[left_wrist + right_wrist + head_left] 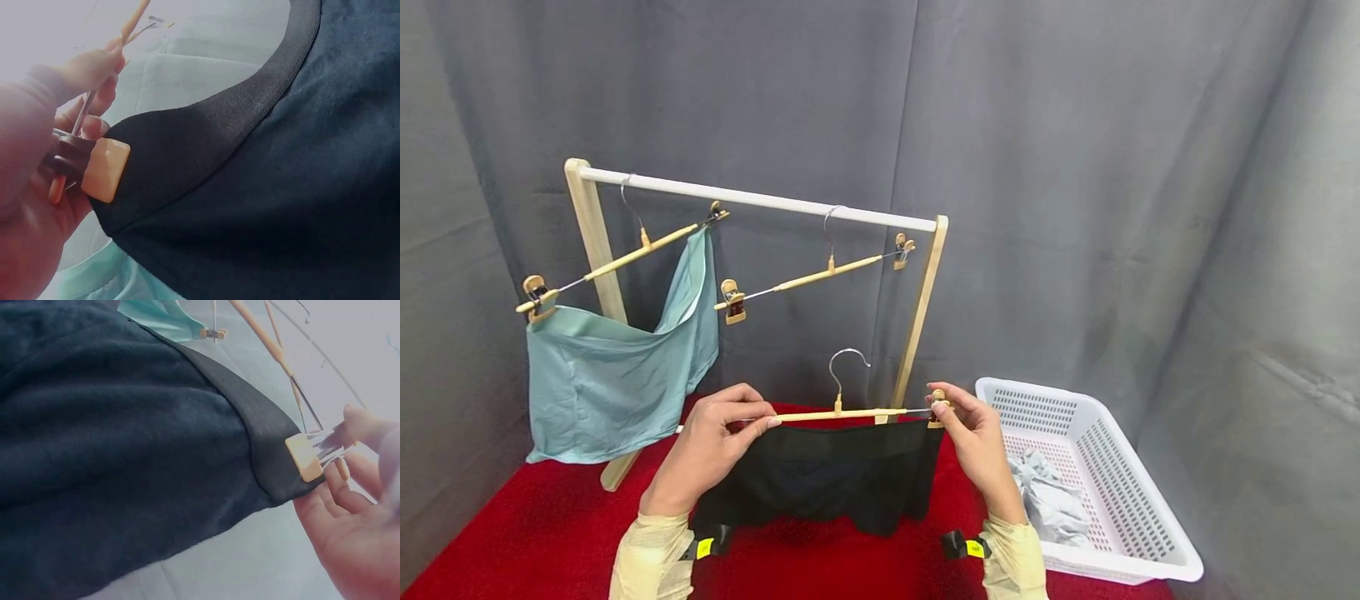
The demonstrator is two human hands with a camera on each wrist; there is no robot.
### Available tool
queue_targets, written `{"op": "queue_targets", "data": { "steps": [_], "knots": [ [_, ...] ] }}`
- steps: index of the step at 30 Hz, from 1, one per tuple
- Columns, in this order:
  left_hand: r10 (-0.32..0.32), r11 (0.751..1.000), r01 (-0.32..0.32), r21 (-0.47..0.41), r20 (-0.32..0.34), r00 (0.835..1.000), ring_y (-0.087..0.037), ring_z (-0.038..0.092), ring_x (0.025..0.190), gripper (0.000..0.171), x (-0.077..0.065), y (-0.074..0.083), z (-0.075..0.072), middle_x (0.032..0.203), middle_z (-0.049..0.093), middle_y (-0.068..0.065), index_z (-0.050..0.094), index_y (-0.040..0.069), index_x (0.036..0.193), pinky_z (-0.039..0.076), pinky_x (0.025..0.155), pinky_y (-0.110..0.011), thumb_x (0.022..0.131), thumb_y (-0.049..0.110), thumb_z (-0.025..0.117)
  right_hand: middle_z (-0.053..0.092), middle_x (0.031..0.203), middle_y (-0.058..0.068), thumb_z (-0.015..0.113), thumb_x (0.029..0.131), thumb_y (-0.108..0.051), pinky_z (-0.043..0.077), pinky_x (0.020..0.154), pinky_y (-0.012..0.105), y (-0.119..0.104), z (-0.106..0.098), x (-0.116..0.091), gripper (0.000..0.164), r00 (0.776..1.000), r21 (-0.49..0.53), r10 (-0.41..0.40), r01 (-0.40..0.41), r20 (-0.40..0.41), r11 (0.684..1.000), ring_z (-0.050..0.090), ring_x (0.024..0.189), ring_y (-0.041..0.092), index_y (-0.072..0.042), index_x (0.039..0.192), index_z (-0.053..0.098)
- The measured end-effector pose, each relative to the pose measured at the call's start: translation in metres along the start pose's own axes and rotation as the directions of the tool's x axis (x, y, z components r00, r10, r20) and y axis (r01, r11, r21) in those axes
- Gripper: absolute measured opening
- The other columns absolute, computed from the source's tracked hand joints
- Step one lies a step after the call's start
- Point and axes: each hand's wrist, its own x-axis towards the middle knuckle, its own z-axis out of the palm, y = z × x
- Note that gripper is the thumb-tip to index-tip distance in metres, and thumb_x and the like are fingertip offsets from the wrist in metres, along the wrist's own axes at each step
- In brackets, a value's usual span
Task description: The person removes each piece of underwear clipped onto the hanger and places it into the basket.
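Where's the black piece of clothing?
In the head view, the black garment hangs low in the middle, clipped to a hanger between the left hand and right hand.

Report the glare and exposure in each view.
Head view: the gray curtain fairly evenly lit, the black garment so dark its folds barely show; left wrist view: upper left washed out almost white, haze over the left hand; right wrist view: glare whitening the upper right corner, the nearest clip distinct.
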Motion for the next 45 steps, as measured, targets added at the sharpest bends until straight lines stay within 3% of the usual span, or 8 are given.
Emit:
{"op": "queue_targets", "data": {
  "steps": [7, 13, 22, 31, 45],
  "knots": [
    [-0.029, 1.000, 0.029, -0.005, 0.003, 1.000, -0.006, 0.050, 0.070, 0.020, 0.003, 0.003, 0.003, 0.086, 0.057, 0.016, 0.070, 0.028, 0.090, 0.048, 0.059, -0.026, 0.074, 0.018, 0.075, 0.064, 0.100, 0.021, 0.058, 0.087, -0.007, 0.051, 0.076, 0.027, -0.022, 0.004, -0.001, 0.029, 0.998, -0.032, -0.022, 0.020, -0.067, 0.999, 0.063, 0.087, 0.023, 0.006, 0.113, 0.058],
    [-0.044, 0.999, 0.044, -0.010, 0.004, 0.999, -0.006, 0.050, 0.070, 0.020, 0.004, 0.001, 0.005, 0.087, 0.057, 0.017, 0.070, 0.029, 0.091, 0.049, 0.059, -0.026, 0.074, 0.019, 0.075, 0.065, 0.099, 0.021, 0.059, 0.087, -0.009, 0.051, 0.075, 0.027, 0.000, 0.003, 0.000, 0.029, 0.991, -0.009, -0.062, 0.062, -0.118, 0.998, 0.063, 0.085, 0.020, 0.004, 0.112, 0.060],
    [-0.055, 0.998, 0.055, -0.015, 0.004, 0.998, -0.006, 0.050, 0.070, 0.019, 0.000, -0.002, 0.007, 0.087, 0.057, 0.017, 0.071, 0.026, 0.091, 0.049, 0.060, -0.026, 0.074, 0.017, 0.074, 0.061, 0.100, 0.032, 0.060, 0.085, -0.004, 0.050, 0.073, 0.023, -0.014, 0.003, -0.004, 0.028, 0.995, -0.028, -0.049, 0.046, -0.088, 0.999, 0.063, 0.086, 0.015, 0.008, 0.110, 0.059],
    [-0.073, 0.997, 0.073, -0.015, -0.003, 0.997, -0.006, 0.050, 0.071, 0.019, 0.000, -0.001, 0.007, 0.086, 0.056, 0.018, 0.072, 0.025, 0.091, 0.049, 0.061, -0.026, 0.073, 0.018, 0.075, 0.062, 0.097, 0.025, 0.061, 0.084, -0.005, 0.050, 0.074, 0.024, -0.013, 0.001, -0.004, 0.029, 0.997, -0.012, -0.050, 0.049, -0.058, 0.999, 0.062, 0.087, 0.022, 0.011, 0.109, 0.059],
    [-0.025, 1.000, 0.025, -0.012, -0.011, 1.000, -0.006, 0.049, 0.069, 0.019, 0.000, 0.000, 0.008, 0.086, 0.055, 0.016, 0.072, 0.024, 0.090, 0.047, 0.058, -0.025, 0.073, 0.017, 0.075, 0.064, 0.099, 0.021, 0.061, 0.084, -0.005, 0.050, 0.074, 0.025, -0.009, 0.001, -0.004, 0.026, 0.997, -0.029, -0.043, 0.041, -0.065, 0.999, 0.061, 0.085, 0.023, 0.007, 0.107, 0.062]
  ]
}}
